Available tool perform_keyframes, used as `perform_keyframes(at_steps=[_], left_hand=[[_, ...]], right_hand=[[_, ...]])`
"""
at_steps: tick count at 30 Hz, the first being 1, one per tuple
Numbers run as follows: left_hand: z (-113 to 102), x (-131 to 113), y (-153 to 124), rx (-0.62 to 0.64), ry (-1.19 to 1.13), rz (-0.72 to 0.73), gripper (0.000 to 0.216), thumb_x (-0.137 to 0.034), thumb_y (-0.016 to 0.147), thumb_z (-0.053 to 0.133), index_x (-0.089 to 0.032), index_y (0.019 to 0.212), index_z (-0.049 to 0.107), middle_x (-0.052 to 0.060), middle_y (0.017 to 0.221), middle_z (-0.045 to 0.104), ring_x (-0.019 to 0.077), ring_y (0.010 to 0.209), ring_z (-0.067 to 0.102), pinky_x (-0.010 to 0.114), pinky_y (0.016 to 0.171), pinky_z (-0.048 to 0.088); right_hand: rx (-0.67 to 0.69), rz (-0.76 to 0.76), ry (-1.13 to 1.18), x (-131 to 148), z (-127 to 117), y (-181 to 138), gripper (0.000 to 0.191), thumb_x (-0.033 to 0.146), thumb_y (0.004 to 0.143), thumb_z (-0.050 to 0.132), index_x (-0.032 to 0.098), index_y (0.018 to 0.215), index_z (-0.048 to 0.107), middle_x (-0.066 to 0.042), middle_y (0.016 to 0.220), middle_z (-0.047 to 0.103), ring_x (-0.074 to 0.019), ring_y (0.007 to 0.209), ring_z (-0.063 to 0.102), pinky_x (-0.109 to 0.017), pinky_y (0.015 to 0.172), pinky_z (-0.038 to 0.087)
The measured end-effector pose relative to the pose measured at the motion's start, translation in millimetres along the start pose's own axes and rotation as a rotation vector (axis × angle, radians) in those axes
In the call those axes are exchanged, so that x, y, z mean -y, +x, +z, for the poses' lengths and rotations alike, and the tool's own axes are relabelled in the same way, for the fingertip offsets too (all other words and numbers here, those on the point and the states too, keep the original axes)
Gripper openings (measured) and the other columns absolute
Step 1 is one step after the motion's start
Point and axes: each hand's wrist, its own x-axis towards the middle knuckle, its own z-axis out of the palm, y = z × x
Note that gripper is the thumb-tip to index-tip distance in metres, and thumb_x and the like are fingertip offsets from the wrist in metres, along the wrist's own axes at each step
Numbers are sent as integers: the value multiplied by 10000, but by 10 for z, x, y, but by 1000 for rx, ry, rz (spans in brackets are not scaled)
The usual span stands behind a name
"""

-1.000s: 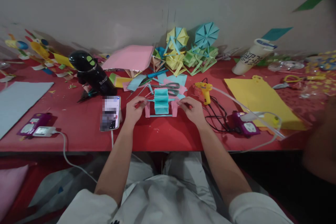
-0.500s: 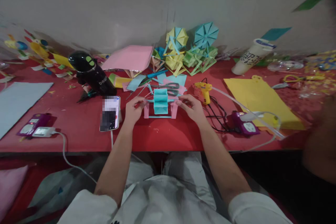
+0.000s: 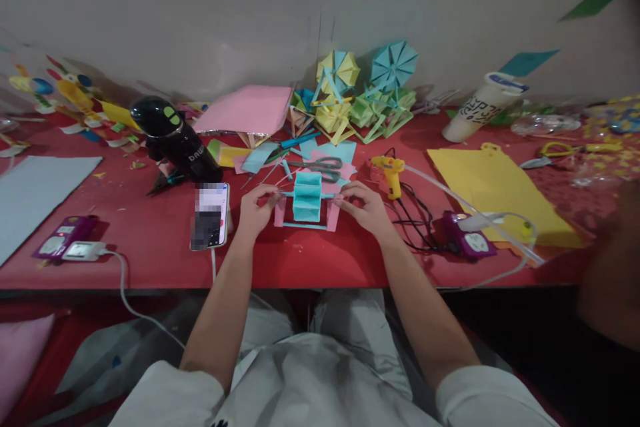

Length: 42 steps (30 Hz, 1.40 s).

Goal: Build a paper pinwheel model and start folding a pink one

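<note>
A small paper model (image 3: 307, 197) stands on the red table (image 3: 320, 257) in front of me: a teal folded wheel on a thin axle between two pink uprights. My left hand (image 3: 257, 209) pinches the left end of the axle. At the axle's right end, by the right pink upright, my right hand (image 3: 365, 207) pinches too. Grey scissors (image 3: 323, 167) lie just behind the model on pink and teal paper scraps.
A phone (image 3: 211, 215) lies left of my left hand, a black hair dryer (image 3: 173, 137) behind it. A yellow glue gun (image 3: 390, 172) with black cords is to the right, then yellow paper (image 3: 493, 190). Finished paper wheels (image 3: 365, 90) stand at the wall. Another person's arm (image 3: 613, 267) is at right.
The teal wheel has turned slightly between my fingers and the model has tilted a little. Both hands stay at the axle ends.
</note>
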Motion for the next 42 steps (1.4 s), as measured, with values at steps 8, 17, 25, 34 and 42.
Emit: perform_keyframes(at_steps=[8,17,25,34,42], left_hand=[[-5,-18,3,24,-4,0,98,-277,781,663,-188,796,703,51,859,730,193,836,677,332,808,524],[-3,2,-1,18,-17,-2,101,-279,773,678,-186,804,702,50,867,728,194,849,675,337,827,517],[-2,-18,-1,29,-19,18,102,-290,785,671,-192,798,697,46,863,726,190,844,672,333,819,516],[5,-71,-6,34,-46,6,116,-306,773,679,-191,780,691,49,851,719,192,827,665,338,798,515],[7,-65,-19,11,-55,6,89,-280,760,668,-193,748,680,42,827,712,186,802,659,331,774,519]], right_hand=[[25,-27,-48,-20,-12,-5,162,378,848,675,225,793,664,-32,875,616,-158,811,600,-306,740,497],[16,3,-19,35,-11,2,134,366,840,686,233,829,697,-34,919,653,-163,854,628,-309,788,509],[15,6,-25,45,-5,4,164,380,846,675,227,790,684,-37,897,653,-165,839,631,-316,797,512],[4,-9,-49,23,7,6,160,372,856,659,231,783,685,-34,882,652,-167,826,626,-316,772,513],[-10,-21,-62,34,16,1,157,359,853,666,234,761,686,-35,873,653,-171,820,627,-324,764,515]])
